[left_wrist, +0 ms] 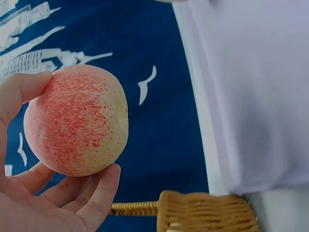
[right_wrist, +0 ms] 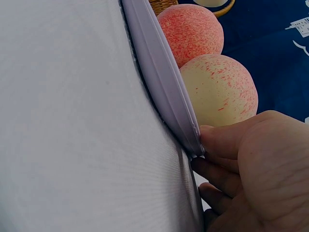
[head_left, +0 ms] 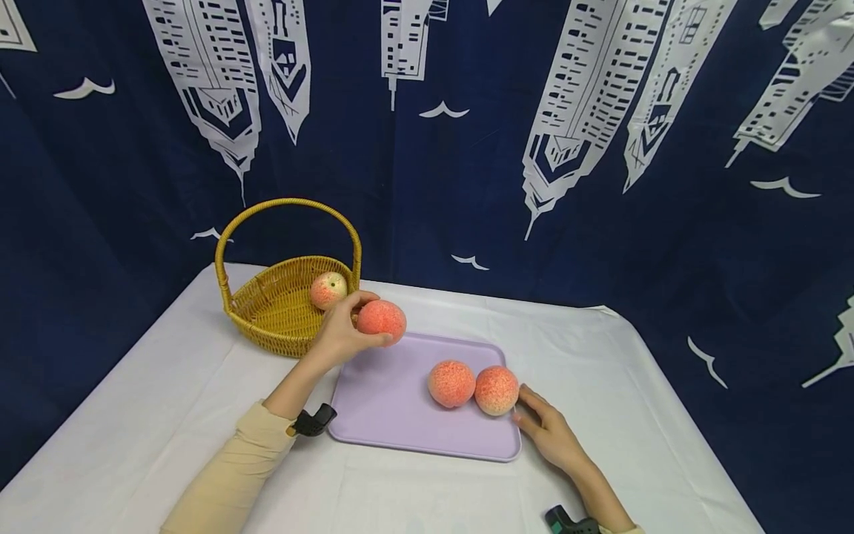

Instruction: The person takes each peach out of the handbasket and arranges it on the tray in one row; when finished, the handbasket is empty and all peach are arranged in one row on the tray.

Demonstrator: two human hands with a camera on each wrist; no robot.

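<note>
My left hand grips a pink-red peach between thumb and fingers, held up over the far left corner of the lilac tray. The left wrist view shows this peach with a red-speckled side and a pale yellow patch. At the tray's right edge, my right hand pinches the rim, its thumb on the rim and its fingers curled below. Close to that hand sits a speckled peach, side by side with another peach on the tray.
A yellow wicker basket with a tall arched handle stands left of the tray, one peach inside it. White cloth covers the table. Behind hangs a dark blue curtain with white building prints.
</note>
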